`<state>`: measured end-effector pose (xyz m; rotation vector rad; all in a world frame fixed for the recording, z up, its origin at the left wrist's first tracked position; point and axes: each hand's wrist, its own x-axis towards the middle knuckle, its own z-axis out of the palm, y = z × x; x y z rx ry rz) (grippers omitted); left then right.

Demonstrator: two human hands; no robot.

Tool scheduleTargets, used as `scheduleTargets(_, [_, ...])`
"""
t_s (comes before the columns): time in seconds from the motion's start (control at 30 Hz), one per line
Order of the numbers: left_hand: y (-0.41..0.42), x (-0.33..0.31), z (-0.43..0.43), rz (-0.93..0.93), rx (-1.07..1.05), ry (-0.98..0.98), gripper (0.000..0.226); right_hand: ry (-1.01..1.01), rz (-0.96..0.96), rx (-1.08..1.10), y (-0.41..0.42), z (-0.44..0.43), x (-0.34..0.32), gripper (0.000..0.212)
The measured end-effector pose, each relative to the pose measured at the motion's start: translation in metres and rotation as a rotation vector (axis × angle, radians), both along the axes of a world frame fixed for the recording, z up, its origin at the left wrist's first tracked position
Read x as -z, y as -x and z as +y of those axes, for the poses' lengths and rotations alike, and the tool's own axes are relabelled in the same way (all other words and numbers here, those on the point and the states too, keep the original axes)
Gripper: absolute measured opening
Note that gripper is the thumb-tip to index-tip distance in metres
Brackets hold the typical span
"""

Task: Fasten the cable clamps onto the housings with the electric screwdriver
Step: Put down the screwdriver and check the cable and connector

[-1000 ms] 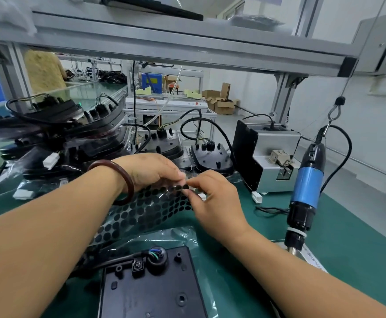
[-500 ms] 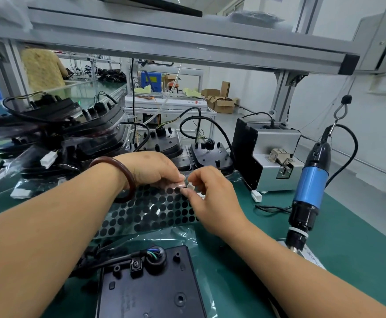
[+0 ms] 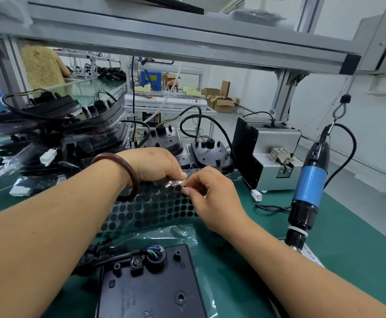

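Barely shifting at far edge of dotted sheet (image 3: 155, 210), left hand (image 3: 155, 166) pinching its curled corner, right hand (image 3: 212, 196) pinching tiny dark piece (image 3: 184, 186), unidentifiable, housing (image 3: 150, 288) lying on clear bag (image 3: 176, 232) nearside, cut off.

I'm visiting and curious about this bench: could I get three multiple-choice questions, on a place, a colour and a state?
1. Where does the blue-and-black electric screwdriver hang? A) left of the hands B) right of the hands C) above the shelf
2. What colour is the round bangle on the left wrist? A) white B) green C) dark brown
3. What state is the screwdriver in? A) hanging unheld B) gripped C) lying flat

B: it hangs past the right hand.
C: it looks dark brown.
A: left hand and right hand both pinch the clear sheet of black round dots.
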<state>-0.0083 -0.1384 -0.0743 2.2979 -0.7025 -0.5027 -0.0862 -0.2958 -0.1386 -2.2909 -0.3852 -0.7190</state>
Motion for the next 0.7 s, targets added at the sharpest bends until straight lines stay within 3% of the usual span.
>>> scheduleTargets(0.37, [0.002, -0.004, 0.0, -0.01, -0.006, -0.03, 0.033, -0.014, 0.038, -0.065, 0.001, -0.007, 0.002, 0.018])
scheduleTargets(0.7, [0.006, -0.011, 0.001, -0.014, 0.036, -0.068, 0.029, 0.014, 0.022, -0.097, 0.002, -0.007, -0.004, 0.014])
